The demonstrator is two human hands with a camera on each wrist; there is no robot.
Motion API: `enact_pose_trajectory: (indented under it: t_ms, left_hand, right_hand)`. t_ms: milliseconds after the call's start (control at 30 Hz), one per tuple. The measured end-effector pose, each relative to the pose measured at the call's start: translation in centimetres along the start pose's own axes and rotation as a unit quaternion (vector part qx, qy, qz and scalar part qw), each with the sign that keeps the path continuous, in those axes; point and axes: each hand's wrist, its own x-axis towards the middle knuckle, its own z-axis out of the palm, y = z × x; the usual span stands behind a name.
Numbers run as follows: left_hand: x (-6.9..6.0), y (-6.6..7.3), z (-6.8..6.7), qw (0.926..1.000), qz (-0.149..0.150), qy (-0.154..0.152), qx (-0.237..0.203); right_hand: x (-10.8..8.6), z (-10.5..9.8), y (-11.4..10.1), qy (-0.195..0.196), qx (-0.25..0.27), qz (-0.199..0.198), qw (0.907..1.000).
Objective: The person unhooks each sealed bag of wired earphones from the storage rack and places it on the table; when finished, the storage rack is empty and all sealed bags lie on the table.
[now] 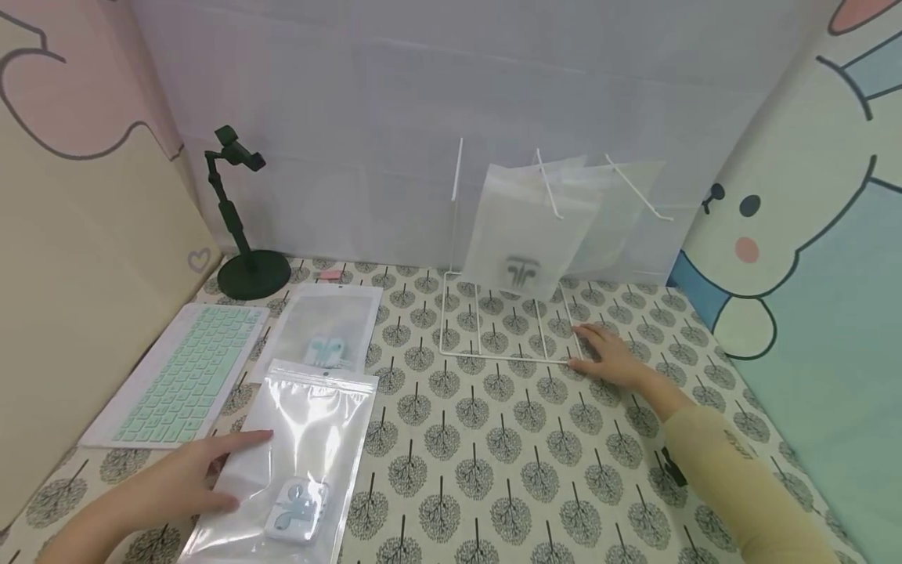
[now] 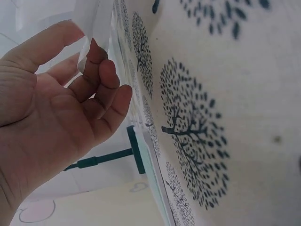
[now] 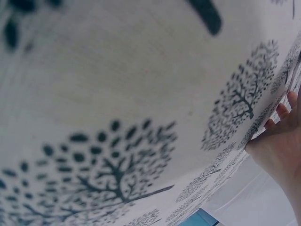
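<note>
In the head view, my left hand (image 1: 165, 486) is at the left edge of a clear-fronted zip bag (image 1: 310, 423) holding white wired earphones in a case (image 1: 297, 509). The index finger lies over the bag, and in the left wrist view the plastic edge passes between the fingers of the left hand (image 2: 61, 94), the others curled. At the front right corner of a white wire display rack (image 1: 507, 359), my right hand (image 1: 613, 356) touches the base with thumb and fingers spread. Frosted bags (image 1: 528, 227) hang from the rack's prongs; dark earphones show through one.
Another earphone bag (image 1: 338, 313) lies behind the first, partly overlapped by it. A mint-keyed keyboard (image 1: 193, 372) is at the left. Behind it stands a black stand (image 1: 254, 274), with a small pink item (image 1: 329, 275) near its base. Walls close in the back and sides.
</note>
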Motion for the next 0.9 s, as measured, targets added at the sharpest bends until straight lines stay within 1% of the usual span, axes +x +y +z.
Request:
enact_pose_trajectory:
  t_ms: [100, 200, 267, 300, 333, 400, 467, 567, 633, 733, 900]
  left_hand:
    - [-0.3, -0.4, 0.0, 0.9998, -0.004, 0.002, 0.018]
    - [-0.5, -0.7, 0.0, 0.9998, -0.013, -0.011, 0.009]
    - [-0.6, -0.8, 0.0, 0.9997, -0.012, -0.022, 0.006]
    - [-0.6, -0.9, 0.0, 0.9995, -0.011, -0.03, -0.003]
    - [-0.7, -1.0, -0.1, 0.9993, -0.013, -0.034, 0.001]
    - [-0.7, -1.2, -0.1, 0.9988, -0.019, -0.037, 0.028]
    - [-0.7, -1.4, -0.1, 0.998, -0.026, -0.04, 0.041]
    - [-0.9, -1.7, -0.1, 0.9968, -0.025, -0.039, 0.065]
    - [-1.1, -1.9, -0.1, 0.9969, -0.018, -0.039, 0.066]
    - [-1.2, -2.0, -0.1, 0.9964, -0.02, -0.04, 0.071]
    - [-1.4, -2.0, -0.4, 0.9958, -0.027, -0.053, 0.069]
  right_hand:
    - [0.0, 0.0, 0.0, 0.0, 0.001, -0.001, 1.0]
    - [0.0, 0.1, 0.1, 0.002, -0.003, -0.006, 1.0]
    - [0.0, 0.2, 0.1, 0.004, -0.005, -0.009, 0.9999]
    - [0.0, 0.2, 0.1, 0.005, -0.005, -0.01, 0.9999]
    - [0.0, 0.2, 0.1, 0.005, -0.005, -0.011, 0.9999]
    - [0.0, 0.2, 0.1, 0.005, -0.004, -0.012, 0.9999]
    - [0.0, 0.1, 0.1, 0.004, -0.003, -0.011, 0.9999]
    - [0.1, 0.1, 0.0, 0.002, -0.002, -0.011, 0.9999]
    - [0.1, 0.2, 0.0, 0.003, -0.002, -0.012, 0.9999]
    - [0.1, 0.2, 0.1, 0.0, -0.001, -0.012, 0.9999]
    - [0.1, 0.2, 0.4, -0.004, -0.005, -0.008, 0.9999]
